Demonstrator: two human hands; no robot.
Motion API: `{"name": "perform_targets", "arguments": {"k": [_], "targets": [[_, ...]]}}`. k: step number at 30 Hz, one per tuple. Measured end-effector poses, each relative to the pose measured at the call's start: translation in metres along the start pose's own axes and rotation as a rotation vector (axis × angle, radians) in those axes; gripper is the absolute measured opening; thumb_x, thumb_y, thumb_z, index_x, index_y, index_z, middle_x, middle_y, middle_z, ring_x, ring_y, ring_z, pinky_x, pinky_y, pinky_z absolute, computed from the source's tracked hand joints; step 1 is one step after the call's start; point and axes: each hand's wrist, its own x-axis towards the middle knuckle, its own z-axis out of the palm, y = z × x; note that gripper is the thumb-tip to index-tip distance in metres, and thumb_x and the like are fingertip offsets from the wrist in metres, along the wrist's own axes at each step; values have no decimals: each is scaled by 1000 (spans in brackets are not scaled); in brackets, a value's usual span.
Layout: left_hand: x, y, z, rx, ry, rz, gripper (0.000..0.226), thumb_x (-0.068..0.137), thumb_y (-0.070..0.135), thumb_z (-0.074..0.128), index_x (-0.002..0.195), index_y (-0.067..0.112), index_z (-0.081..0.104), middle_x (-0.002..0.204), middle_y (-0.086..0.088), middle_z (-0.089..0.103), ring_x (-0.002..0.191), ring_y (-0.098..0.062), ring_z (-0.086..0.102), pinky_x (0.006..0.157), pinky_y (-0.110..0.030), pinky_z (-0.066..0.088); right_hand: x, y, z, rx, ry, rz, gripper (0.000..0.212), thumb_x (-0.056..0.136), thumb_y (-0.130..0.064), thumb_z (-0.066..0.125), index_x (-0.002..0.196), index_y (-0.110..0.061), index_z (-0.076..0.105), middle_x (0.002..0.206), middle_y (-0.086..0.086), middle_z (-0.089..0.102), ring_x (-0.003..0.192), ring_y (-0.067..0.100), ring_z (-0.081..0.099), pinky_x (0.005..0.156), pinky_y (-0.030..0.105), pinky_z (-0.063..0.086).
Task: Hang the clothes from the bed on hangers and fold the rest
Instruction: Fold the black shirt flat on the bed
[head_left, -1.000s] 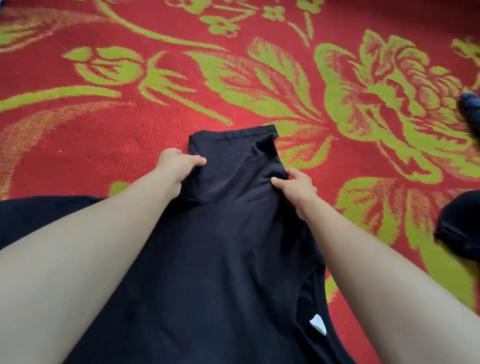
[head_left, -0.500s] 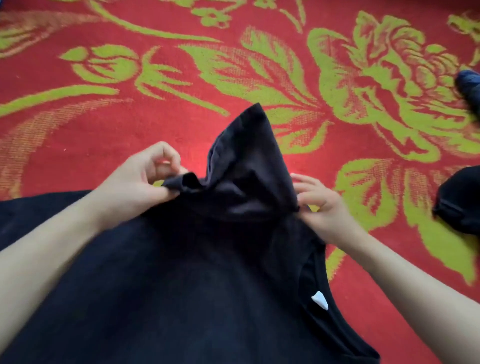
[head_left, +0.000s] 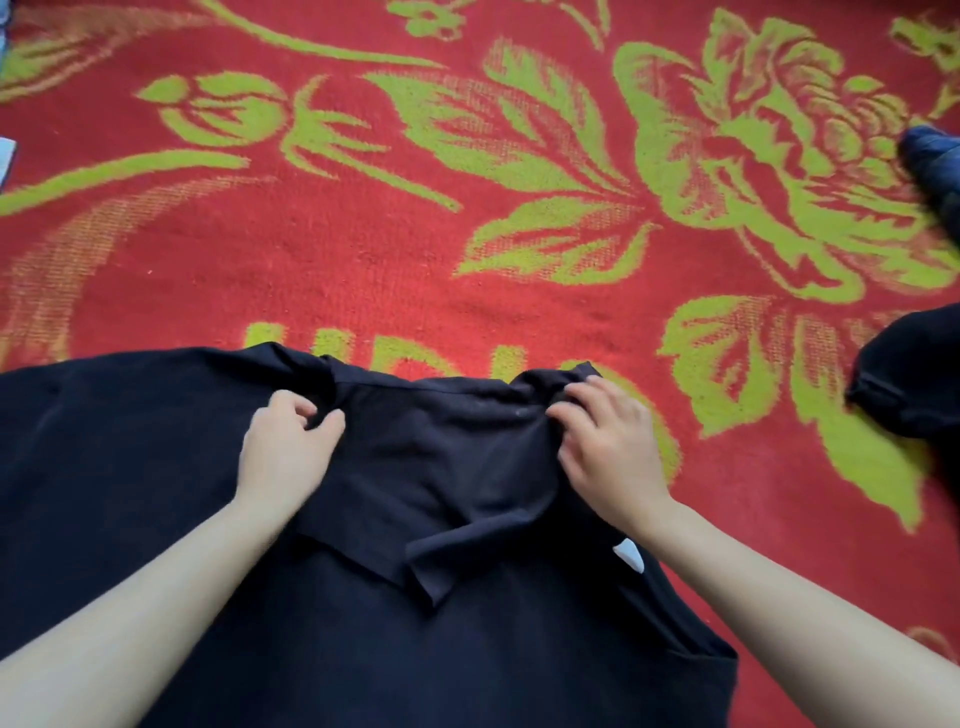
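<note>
— What lies on the red blanket (head_left: 467, 270) with the green flowers?
— A black garment (head_left: 467, 649), spread out, with a flap folded down over its middle. A white tag (head_left: 629, 555) shows beside the right forearm.
— And the hands?
— The left grip (head_left: 288, 447) pinches a fold near the top edge. The right grip (head_left: 608, 452) curls on bunched cloth at the other end.
— Anything else?
— Another dark cloth (head_left: 914, 379) lies apart at the right edge.

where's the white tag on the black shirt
Head view, lower right: the white tag sits on the black shirt, just below the wrist of the right hand.
</note>
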Motion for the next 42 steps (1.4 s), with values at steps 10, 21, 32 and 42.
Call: {"name": "perform_targets", "arguments": {"k": [10,21,32,42], "targets": [[50,43,16,-551,140,-136,19,80,14,73,96,13,64,80,1,56,82,-15,49,72,-19,44,75,9,5,599,-75,905,14,82,-18,65,73,-16,56,78,8,63,83,26,58,69,34,40],[-13,30,34,190,250,498,46,83,24,64,125,6,55,132,-22,47,120,-43,42,92,-55,36,47,-16,8,53,269,-54,38,80,-12,52,115,-3,64,122,21,58,114,39,55,86,44,46],[-105,-18,51,329,-108,1033,33,80,34,45,88,25,77,98,-5,68,96,-22,57,86,-50,45,-63,2,-3,-88,-205,-219,41,37,2,72,77,-9,70,80,10,64,68,30,62,56,29,48],[-158,-36,58,843,-511,843,76,94,56,25,129,31,-38,157,0,-17,143,-25,-19,114,-45,-8,-153,-24,-22,-52,-210,125,61,54,1,76,114,-5,67,124,22,59,116,41,55,85,50,51]]}}
